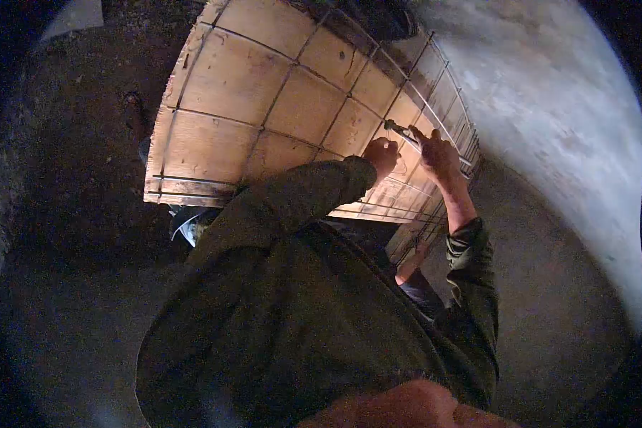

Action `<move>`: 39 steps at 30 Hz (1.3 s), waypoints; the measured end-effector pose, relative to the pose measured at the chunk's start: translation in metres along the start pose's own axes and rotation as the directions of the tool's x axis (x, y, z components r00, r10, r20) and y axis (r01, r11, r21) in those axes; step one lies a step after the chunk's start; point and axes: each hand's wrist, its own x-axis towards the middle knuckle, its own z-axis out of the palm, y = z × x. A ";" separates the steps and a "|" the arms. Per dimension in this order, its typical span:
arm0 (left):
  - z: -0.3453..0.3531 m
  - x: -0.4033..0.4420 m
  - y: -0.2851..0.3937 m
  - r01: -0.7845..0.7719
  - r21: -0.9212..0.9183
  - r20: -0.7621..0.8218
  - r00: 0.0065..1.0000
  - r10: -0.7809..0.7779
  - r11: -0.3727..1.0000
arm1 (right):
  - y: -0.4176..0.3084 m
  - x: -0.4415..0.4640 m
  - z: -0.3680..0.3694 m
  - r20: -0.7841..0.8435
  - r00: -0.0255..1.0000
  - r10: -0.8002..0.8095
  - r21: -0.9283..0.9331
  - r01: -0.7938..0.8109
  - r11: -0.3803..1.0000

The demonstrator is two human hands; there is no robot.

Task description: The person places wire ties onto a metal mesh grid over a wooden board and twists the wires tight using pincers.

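Observation:
A steel wire mesh (292, 65) lies over a pale plywood board (242, 68), its bars crossing in squares. My right hand (441, 158) is closed around the handles of pincers (401, 131), whose dark head points left at a mesh bar. Just left of that, my left hand (383, 155) is held over the board with its fingers bent together in a pinch. Whatever sits between those fingertips is too small to make out. A thin curved line (404, 168), perhaps wire, shows beside them.
On the right rises a pale, rough wall (549, 93). More mesh bars (453, 96) stand up along the board's right edge. Dark ground (71, 178) stretches to the left, and a bare lower leg or foot (411, 265) shows below the board.

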 end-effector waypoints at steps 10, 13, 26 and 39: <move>0.017 -0.024 0.040 0.081 0.175 -0.120 0.991 -0.060 0.981 | -0.004 -0.006 0.001 0.090 0.995 0.028 -0.002 -0.028 1.000; 0.017 -0.022 0.040 0.069 0.199 -0.131 0.990 -0.043 0.978 | -0.002 -0.004 0.001 0.085 0.996 0.027 0.052 -0.032 0.998; -0.001 -0.062 0.105 0.020 0.776 0.018 0.998 -0.054 0.631 | 0.010 0.011 0.001 0.237 0.964 -0.121 0.626 -0.056 0.778; 0.035 -0.007 0.110 -0.593 0.762 0.626 0.576 0.525 -0.259 | 0.021 0.022 -0.032 0.423 0.882 -0.210 0.591 -0.092 0.802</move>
